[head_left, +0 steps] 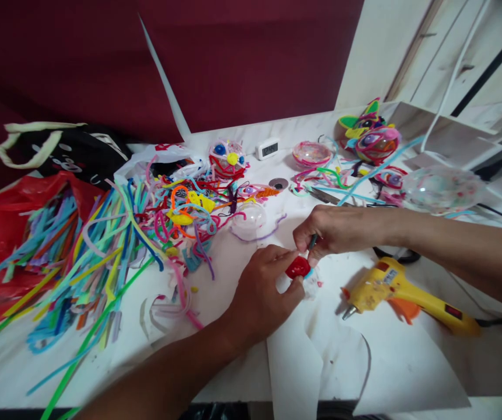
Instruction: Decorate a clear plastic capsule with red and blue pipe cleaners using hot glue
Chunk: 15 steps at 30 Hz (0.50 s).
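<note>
Head view: the left hand (262, 286) pinches a small red piece (299, 267) between its fingers over the table (233, 379), left of the yellow glue gun (402, 290); the right hand (332, 230) holds a thin dark tool (313, 240) beside it, fingers narrow

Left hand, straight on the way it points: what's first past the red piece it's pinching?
Most likely the right hand: its fingers are right beside the red piece, ahead of the left hand. Whether they already touch is unclear from this one view.
</note>
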Available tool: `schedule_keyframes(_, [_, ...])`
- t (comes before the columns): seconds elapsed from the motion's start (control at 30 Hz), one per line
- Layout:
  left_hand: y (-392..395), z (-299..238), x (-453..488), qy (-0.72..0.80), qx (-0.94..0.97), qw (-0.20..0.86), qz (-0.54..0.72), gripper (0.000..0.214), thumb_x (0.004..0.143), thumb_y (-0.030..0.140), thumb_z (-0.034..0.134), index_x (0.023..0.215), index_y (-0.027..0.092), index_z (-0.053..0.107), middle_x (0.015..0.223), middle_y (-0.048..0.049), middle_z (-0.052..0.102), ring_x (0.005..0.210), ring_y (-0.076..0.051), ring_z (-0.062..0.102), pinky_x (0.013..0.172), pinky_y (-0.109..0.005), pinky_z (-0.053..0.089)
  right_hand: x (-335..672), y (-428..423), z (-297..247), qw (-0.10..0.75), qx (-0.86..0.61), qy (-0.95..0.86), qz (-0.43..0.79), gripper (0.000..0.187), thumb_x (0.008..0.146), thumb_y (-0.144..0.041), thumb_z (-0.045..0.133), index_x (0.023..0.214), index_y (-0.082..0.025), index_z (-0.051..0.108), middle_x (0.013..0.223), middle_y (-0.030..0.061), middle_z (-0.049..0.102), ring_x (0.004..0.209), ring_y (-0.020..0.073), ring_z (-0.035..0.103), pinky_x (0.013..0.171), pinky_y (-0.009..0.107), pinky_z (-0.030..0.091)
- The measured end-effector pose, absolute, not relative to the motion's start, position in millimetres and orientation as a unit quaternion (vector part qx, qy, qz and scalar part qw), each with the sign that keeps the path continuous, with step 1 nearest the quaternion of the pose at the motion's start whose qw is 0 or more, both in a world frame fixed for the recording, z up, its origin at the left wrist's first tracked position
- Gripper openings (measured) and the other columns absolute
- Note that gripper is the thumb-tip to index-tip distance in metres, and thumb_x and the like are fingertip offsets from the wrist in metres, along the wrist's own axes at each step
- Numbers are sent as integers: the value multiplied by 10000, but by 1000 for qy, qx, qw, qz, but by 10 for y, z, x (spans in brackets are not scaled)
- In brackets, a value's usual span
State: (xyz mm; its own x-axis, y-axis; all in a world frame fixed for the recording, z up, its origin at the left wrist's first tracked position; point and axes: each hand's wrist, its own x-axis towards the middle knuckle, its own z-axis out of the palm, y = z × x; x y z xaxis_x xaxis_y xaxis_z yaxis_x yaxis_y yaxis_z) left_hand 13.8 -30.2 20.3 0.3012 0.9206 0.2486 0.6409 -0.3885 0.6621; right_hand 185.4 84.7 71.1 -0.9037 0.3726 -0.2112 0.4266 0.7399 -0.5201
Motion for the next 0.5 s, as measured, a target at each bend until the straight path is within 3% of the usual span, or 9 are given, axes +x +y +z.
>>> schedule_keyframes(0.27, [-328, 163, 149, 541, 749, 208, 321, 444, 732, 150, 577, 1164, 219, 496, 1110, -56, 616, 1029, -227, 571, 899, -386, 462, 1930, 874, 640, 24, 211, 925, -314, 179, 764, -334, 672, 864, -188, 694, 769, 1, 707, 662, 116, 612, 589, 213, 409])
schedule_keyframes(0.5, [-352, 189, 148, 579, 715, 237, 312, 329, 729, 185, 604, 1032, 228, 483, 1025, -46, 638, 966, -227, 600, 847, -386, 481, 1919, 891, 616, 5, 181, 917, -355, 253, 775, -347, 667, 930, -147, 672, 848, 26, 692, 727, 123, 619, 648, 227, 444])
